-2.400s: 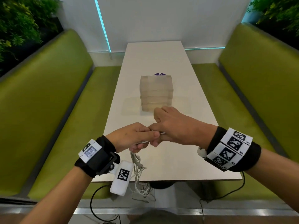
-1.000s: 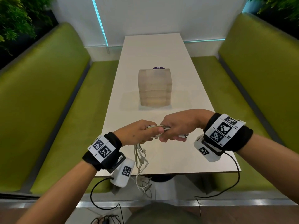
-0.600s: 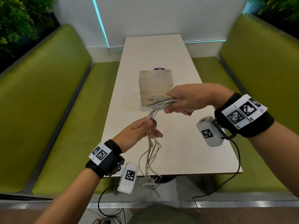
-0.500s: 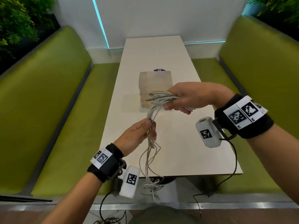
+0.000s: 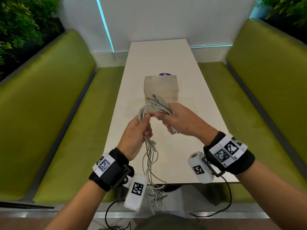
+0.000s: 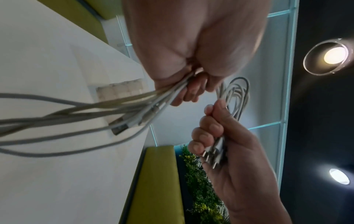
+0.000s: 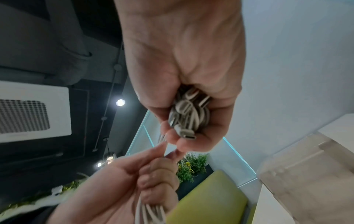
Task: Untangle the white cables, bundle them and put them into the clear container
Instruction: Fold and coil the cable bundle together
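Right hand point(image 5: 178, 119) grips the looped white cables point(image 5: 155, 105) above the desk point(image 5: 191, 90), short of the clear container point(image 5: 161, 87); left hand point(image 5: 136, 135) clutches the hanging strands. Feed slack evenly, probably keeping loops matched, plugs tucked.

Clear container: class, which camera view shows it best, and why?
Head view: the clear container stands whole on the white table, behind both hands. The right wrist view shows only a blurred near corner; the left wrist view shows a small part behind cables.
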Demonstrator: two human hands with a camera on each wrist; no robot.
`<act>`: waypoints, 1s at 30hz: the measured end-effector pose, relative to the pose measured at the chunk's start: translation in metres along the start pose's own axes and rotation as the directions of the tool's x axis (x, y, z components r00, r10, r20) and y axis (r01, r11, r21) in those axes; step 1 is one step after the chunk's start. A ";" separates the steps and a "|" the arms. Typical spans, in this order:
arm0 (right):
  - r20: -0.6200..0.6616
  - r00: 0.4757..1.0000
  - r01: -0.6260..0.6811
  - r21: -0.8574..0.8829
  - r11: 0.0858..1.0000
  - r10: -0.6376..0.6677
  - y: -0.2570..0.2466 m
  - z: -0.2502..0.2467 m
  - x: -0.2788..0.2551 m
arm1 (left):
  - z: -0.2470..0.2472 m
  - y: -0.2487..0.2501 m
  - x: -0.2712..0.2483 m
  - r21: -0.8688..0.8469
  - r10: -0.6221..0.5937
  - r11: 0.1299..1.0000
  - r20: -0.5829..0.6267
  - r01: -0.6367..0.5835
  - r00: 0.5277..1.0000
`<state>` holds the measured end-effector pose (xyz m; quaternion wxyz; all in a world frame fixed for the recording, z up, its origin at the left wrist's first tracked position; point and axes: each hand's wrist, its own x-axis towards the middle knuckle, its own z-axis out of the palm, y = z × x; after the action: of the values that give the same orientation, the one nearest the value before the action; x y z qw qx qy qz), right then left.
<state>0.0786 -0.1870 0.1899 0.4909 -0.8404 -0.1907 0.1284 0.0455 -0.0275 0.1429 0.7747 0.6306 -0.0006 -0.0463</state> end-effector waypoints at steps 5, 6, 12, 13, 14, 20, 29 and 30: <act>0.018 0.999 -0.034 -0.124 0.992 0.036 0.010 0.019 0.001 | 0.001 0.002 0.002 -0.062 0.016 0.998 -0.126 -0.024 0.992; -0.004 0.999 -0.042 -0.179 0.983 0.042 0.010 0.020 0.002 | 0.002 0.000 0.002 -0.065 0.026 0.997 -0.146 -0.036 0.989; 0.038 0.998 -0.052 -0.146 0.988 0.059 0.012 0.031 0.000 | 0.012 0.002 0.001 -0.193 -0.005 0.980 -0.215 -0.037 0.977; 0.071 0.995 -0.065 -0.130 0.989 0.075 0.013 0.034 -0.001 | 0.014 0.004 0.001 -0.226 -0.022 0.974 -0.190 -0.022 0.982; 0.094 0.993 -0.062 -0.116 0.991 0.073 0.014 0.035 -0.001 | 0.015 0.005 0.001 -0.261 -0.038 0.965 -0.160 -0.005 0.986; 0.071 0.997 -0.029 -0.048 0.998 0.032 0.011 0.029 0.000 | 0.018 0.007 0.000 -0.334 -0.062 0.942 -0.099 0.026 0.993; 0.282 0.959 0.009 0.033 0.999 -0.018 0.011 0.030 -0.001 | 0.001 0.015 0.003 -0.076 0.137 0.988 0.057 -0.132 0.989; 0.315 0.948 0.024 0.066 0.998 -0.043 0.012 0.031 -0.001 | 0.002 0.015 0.002 -0.075 0.144 0.987 0.041 -0.141 0.989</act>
<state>0.0674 -0.1691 0.1648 0.4815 -0.7901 -0.2772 0.2589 0.0486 -0.0266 0.1576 0.7979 0.5995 -0.0622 -0.0053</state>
